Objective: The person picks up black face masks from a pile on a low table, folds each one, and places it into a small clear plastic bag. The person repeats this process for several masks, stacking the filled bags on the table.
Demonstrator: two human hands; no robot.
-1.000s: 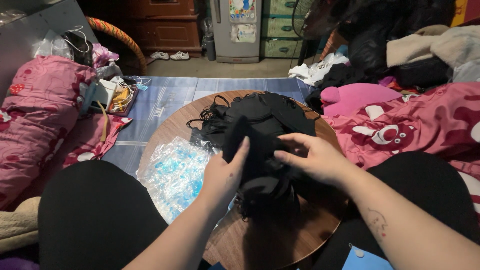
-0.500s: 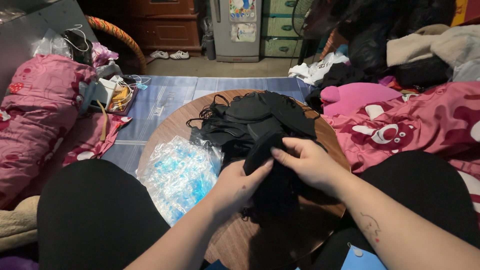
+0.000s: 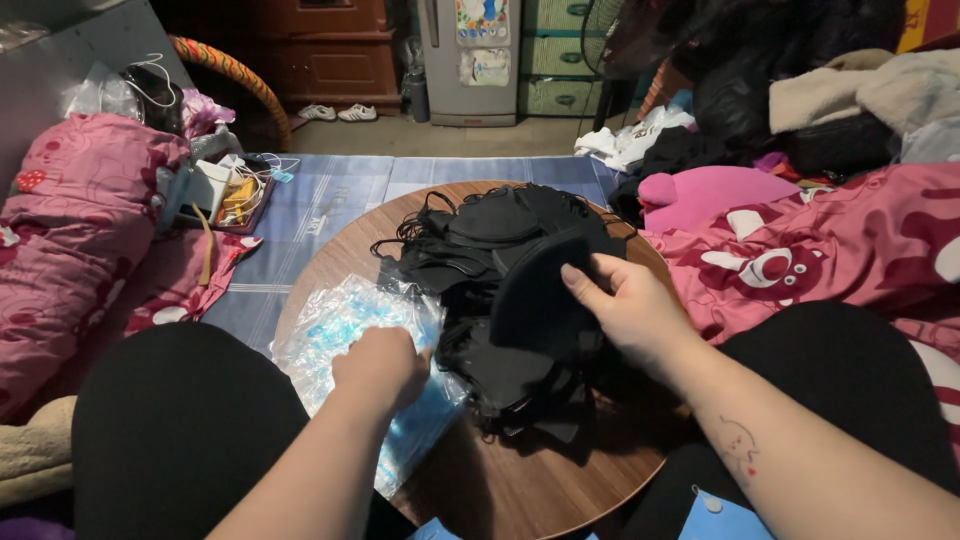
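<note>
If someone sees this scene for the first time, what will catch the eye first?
A heap of black face masks fills the round wooden table at the centre. The right hand holds one black mask above it, and the left hand rests on clear plastic bags beside the heap.

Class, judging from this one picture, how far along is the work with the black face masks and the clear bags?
Done: nothing visibly bagged yet. In hand: the right hand lifts one black mask off the mask pile, while the left hand rests on the stack of clear plastic bags. Left: the large pile on the round wooden table seems nearly untouched.
</note>
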